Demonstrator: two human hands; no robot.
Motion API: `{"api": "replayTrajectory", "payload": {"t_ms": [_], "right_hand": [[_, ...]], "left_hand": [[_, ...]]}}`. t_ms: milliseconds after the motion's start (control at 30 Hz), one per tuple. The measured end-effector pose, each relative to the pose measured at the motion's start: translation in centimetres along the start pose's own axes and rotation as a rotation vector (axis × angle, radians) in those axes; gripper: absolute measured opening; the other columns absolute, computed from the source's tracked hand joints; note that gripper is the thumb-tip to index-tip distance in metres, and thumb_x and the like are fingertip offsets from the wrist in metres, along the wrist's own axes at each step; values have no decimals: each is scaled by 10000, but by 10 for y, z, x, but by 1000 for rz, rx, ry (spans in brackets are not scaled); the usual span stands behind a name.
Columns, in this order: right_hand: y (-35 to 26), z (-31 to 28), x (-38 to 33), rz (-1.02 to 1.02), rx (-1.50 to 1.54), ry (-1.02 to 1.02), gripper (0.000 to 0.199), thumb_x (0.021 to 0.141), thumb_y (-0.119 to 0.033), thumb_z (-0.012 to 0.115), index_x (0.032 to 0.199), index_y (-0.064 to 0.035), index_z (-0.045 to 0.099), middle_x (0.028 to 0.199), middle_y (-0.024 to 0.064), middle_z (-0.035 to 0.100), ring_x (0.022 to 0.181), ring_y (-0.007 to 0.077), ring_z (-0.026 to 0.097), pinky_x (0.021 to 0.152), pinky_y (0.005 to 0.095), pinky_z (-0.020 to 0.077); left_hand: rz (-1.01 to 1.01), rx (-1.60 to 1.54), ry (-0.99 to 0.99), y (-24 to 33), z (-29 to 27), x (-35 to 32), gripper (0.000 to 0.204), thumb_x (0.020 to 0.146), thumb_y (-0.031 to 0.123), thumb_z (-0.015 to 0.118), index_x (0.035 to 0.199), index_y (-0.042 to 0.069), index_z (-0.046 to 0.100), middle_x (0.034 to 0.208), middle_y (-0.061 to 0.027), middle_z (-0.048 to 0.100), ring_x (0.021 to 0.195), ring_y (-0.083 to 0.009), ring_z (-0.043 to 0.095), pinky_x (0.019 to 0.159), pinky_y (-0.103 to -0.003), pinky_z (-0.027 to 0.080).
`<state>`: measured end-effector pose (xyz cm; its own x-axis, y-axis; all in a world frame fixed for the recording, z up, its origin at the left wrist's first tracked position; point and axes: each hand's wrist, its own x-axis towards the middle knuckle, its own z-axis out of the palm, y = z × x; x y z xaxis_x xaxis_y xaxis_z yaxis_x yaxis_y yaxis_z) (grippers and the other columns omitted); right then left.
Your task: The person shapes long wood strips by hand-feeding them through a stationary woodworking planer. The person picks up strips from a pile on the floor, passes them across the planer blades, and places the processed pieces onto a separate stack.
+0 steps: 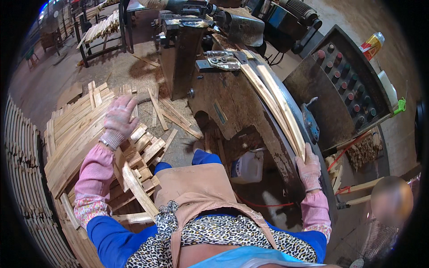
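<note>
A gloved right hand (308, 169) touches the near ends of pale wooden strips (275, 91) lying lengthwise on a machine's tabletop (291, 96); whether its fingers grip cannot be told. The gloved left hand (119, 118), fingers loosely open, is over stacked planks (73, 143).

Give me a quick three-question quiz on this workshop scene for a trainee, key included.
1. True or false: the right hand is on the button panel.
2. Low by the machine sits: (a) a red bucket, (b) a white jug, (c) a green crate.
3. Which hand is nearer the plank pile?

Key: 1. False; it is at the near end of the wooden strips. 2. b. 3. The left hand.
</note>
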<state>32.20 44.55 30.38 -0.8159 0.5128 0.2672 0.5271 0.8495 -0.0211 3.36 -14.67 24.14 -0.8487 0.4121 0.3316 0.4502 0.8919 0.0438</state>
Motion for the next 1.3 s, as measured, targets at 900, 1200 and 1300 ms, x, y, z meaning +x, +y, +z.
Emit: {"api": "replayTrajectory", "payload": {"t_ms": [900, 1200, 1300], "right_hand": [[-131, 91, 249, -184, 246, 255, 689, 928, -526, 613, 1534, -268, 413, 1196, 180, 683, 1115, 414, 641, 926, 517, 520], [-29, 38, 92, -153, 31, 56, 454, 921, -386, 647, 1353, -246, 627, 1133, 156, 688, 1094, 370, 636, 930, 478, 512], [0, 6, 40, -77, 18, -40, 460, 906, -418, 622, 1343, -275, 629, 1141, 114, 651, 1125, 321, 616, 954, 467, 500]], "left_hand": [[-850, 395, -253, -103, -28, -206, 801, 768, 144, 764, 1499, 178, 438, 1475, -106, 493, 1382, -303, 448, 1174, -414, 361], [-550, 339, -15, -198, 61, -261, 722, 849, 80, 703, 1523, 58, 442, 1522, -222, 477, 1403, -390, 457, 1189, -471, 349], [-515, 252, 13, -163, 32, -216, 721, 849, 93, 705, 1519, 50, 441, 1526, -225, 470, 1408, -391, 450, 1190, -474, 346]]}}
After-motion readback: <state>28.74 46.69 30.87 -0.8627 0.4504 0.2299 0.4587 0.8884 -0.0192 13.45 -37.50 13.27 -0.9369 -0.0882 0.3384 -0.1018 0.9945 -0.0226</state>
